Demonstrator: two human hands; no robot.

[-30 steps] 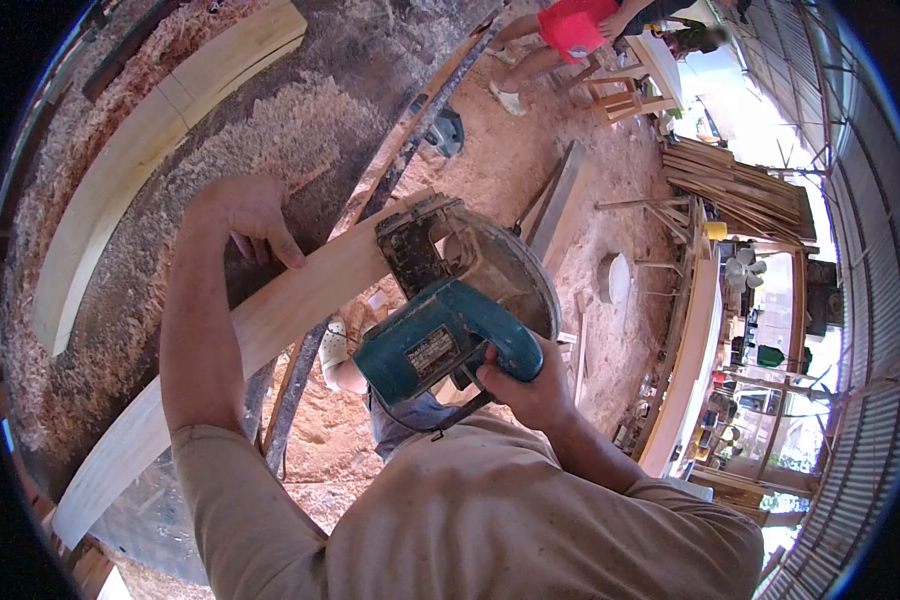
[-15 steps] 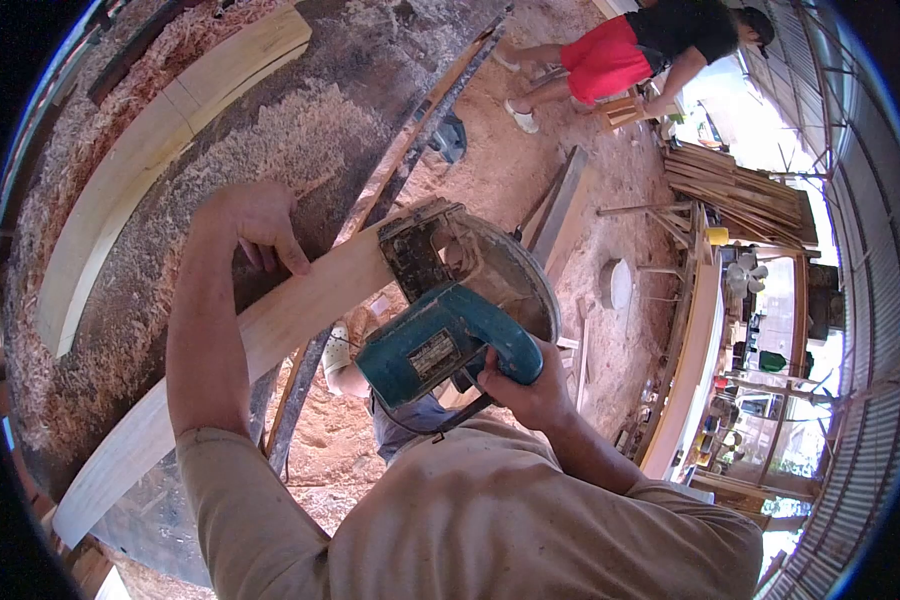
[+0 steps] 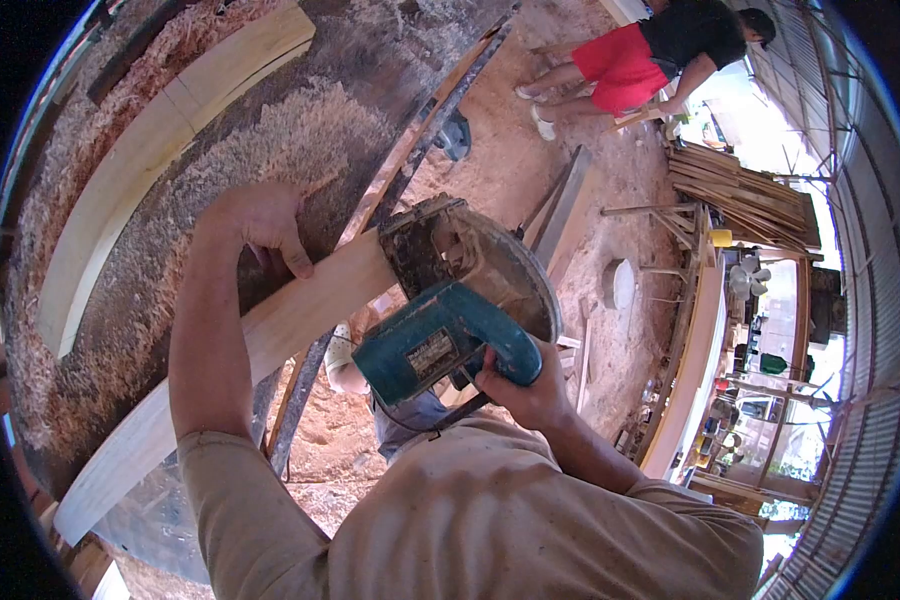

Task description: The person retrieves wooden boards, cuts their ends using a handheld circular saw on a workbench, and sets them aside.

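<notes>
The saw (image 3: 445, 318) is cased in teal, and the board (image 3: 295, 318) under it is toned pale cream. Red shorts (image 3: 625, 70) and a black shirt (image 3: 692, 38) are seen.

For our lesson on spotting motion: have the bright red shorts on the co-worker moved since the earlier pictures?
Yes: the bright red shorts have moved right and down in the view, closer to the stack of brown wooden planks.

Daylight mainly from R side of frame: gap by roof (image 3: 875, 290) blown out white, w/ glare hazing nearby bkgd. Floor (image 3: 490, 185) bright, pinkish; bench (image 3: 365, 60) dimmer. Soft shadows on shirt (image 3: 530, 520). Heavy fisheye: edges bow, corners black w/ bluish fringe. Saw (image 3: 390, 350) fairly sharp; its label (image 3: 432, 353) illegible.
</notes>
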